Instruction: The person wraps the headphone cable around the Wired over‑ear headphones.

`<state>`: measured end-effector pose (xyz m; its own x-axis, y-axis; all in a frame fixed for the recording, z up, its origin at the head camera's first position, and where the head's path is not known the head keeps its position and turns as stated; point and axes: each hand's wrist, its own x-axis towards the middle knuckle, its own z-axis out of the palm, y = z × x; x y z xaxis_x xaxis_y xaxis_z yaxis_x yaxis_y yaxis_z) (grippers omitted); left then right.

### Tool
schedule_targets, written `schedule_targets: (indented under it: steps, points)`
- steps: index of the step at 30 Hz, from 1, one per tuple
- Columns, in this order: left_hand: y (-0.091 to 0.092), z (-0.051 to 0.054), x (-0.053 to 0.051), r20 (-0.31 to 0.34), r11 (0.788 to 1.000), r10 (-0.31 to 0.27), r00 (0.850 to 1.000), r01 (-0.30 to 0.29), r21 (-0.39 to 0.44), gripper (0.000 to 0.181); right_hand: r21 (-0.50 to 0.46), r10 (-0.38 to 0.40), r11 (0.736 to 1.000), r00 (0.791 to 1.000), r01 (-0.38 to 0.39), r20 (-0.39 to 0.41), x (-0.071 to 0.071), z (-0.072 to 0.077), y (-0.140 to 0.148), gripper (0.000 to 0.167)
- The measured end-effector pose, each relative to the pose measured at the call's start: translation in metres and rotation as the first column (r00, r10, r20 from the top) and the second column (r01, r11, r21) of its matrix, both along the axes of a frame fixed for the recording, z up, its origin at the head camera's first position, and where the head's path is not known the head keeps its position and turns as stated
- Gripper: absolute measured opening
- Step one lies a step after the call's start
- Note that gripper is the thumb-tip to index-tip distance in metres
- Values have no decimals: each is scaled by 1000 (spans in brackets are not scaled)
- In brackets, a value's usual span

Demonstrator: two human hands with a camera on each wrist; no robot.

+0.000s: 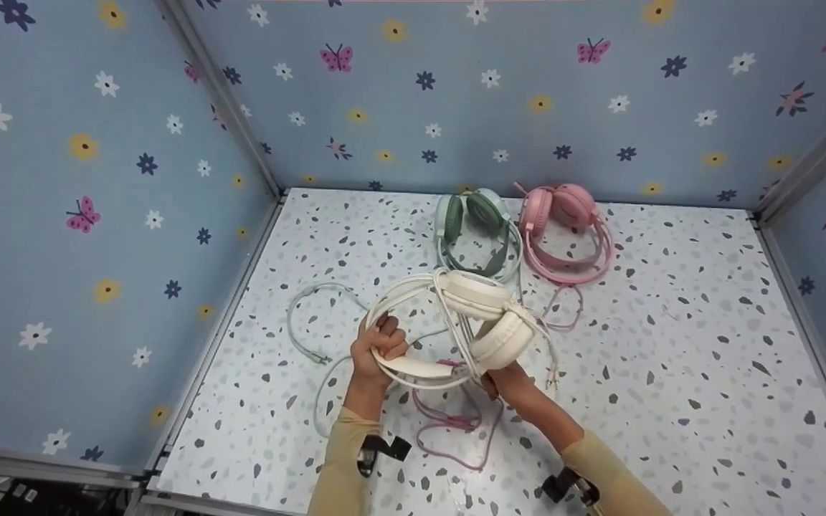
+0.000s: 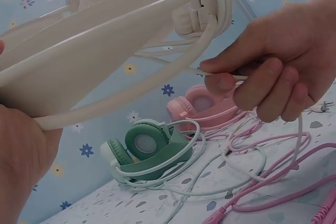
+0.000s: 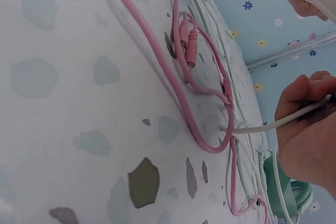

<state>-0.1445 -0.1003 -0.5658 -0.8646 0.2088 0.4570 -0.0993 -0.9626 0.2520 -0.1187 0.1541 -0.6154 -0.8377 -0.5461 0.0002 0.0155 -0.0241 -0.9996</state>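
Cream-white headphones (image 1: 502, 340) are held up off the table, with white cable loops passing over their ear cups and headband. My left hand (image 1: 377, 347) grips the headband. Below the ear cups is my right hand (image 1: 510, 380), partly hidden by them in the head view. Seen from the left wrist, the right hand (image 2: 275, 66) pinches the thin white cable between thumb and fingers. A length of this cable (image 3: 262, 128) runs out of the hand in the right wrist view. Its plug end dangles right of the ear cups.
Green headphones (image 1: 485, 211) and pink headphones (image 1: 574, 204) lie side by side at the table's back edge. Their cables spread loosely beneath my hands, including the pink cable's plugs (image 3: 191, 48). Flower-patterned panels (image 1: 456, 100) wall in the terrazzo-look table (image 1: 671, 322).
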Motion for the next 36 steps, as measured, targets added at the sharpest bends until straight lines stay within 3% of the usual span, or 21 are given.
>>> schedule_targets:
  steps: [2, 5, 9, 11, 14, 18, 21, 25, 28, 30, 33, 36]
  points:
    - [-4, 0, -1, 37, 999, 21, 999, -22, 31, 25, 76, -60, 995, 998, 57, 36, 7, -1, -1, 50]
    - [-11, 2, -3, 109, 992, 64, 992, -75, 104, 23, 104, -84, 991, 996, 84, -5, 17, -2, 1, 42]
    - [-21, 2, -4, 177, 977, 130, 976, -156, 143, 21, 188, -134, 969, 979, 162, -151, 29, 3, 7, 34]
    - [-24, 3, -3, 203, 972, 157, 966, -188, 139, 20, 254, -145, 944, 956, 212, -257, 33, 6, 11, 29]
    - [-27, 7, -3, 248, 960, 198, 948, -239, 145, 19, 375, -125, 884, 915, 278, -384, 39, 11, 17, 27]
    - [-35, 14, -7, 315, 933, 257, 914, -320, 167, 19, 464, -99, 819, 880, 337, -466, 48, 13, 24, 28]
    - [-41, 14, -9, 332, 919, 300, 894, -365, 151, 18, 477, -91, 806, 869, 351, -486, 51, 14, 29, 28]
    - [-42, 15, -8, 315, 915, 333, 889, -385, 121, 19, 493, -66, 787, 845, 371, -531, 52, 20, 34, 28]
    - [-41, 17, -8, 303, 913, 363, 881, -402, 74, 20, 519, -37, 739, 795, 429, -605, 53, 26, 38, 28]
    - [-41, 17, -7, 292, 903, 404, 867, -428, 21, 21, 533, -8, 693, 745, 485, -667, 53, 32, 43, 28]
    - [-42, 19, -8, 274, 878, 472, 838, -474, -63, 21, 520, 56, 626, 631, 582, -774, 52, 45, 52, 27]
    - [-43, 22, -8, 241, 840, 542, 805, -518, -160, 22, 466, 127, 600, 498, 650, -858, 49, 63, 62, 22]
